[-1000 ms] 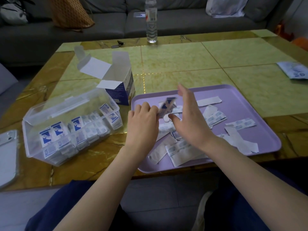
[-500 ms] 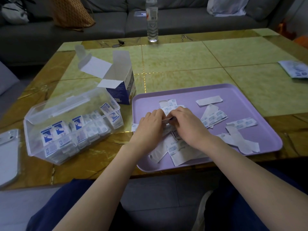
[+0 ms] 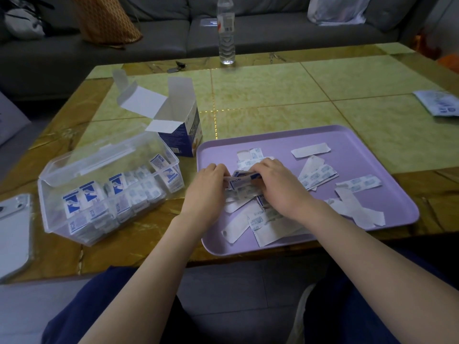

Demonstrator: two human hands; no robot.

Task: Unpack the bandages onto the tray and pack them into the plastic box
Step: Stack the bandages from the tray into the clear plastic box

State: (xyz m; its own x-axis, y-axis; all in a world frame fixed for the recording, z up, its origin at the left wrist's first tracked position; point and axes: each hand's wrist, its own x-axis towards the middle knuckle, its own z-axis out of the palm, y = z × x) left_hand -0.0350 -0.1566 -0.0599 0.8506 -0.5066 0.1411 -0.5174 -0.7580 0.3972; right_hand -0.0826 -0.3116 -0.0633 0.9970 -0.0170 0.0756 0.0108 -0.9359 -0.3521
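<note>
Bandages (image 3: pixel 243 182), a thin stack pinched at both ends by the left hand (image 3: pixel 207 187) and right hand (image 3: pixel 282 187) over the purple tray (image 3: pixel 360 145), look light, floppy, apt to slip.

There is just one camera, and it sits on the person's head. It looks forward and down, close over the tabletop (image 3: pixel 260 95) and the hands.

No lettering is legible. Blue print marks the small packs (image 3: pixel 85 194) in the clear plastic box (image 3: pixel 47 209), the held pack (image 3: pixel 242 181), the bandage wrappers (image 3: pixel 318 173) on the purple tray (image 3: pixel 360 145) and the open carton (image 3: pixel 185 137). The water bottle's label (image 3: pixel 225 21) is red and white. All of it is too blurred to read.
</note>
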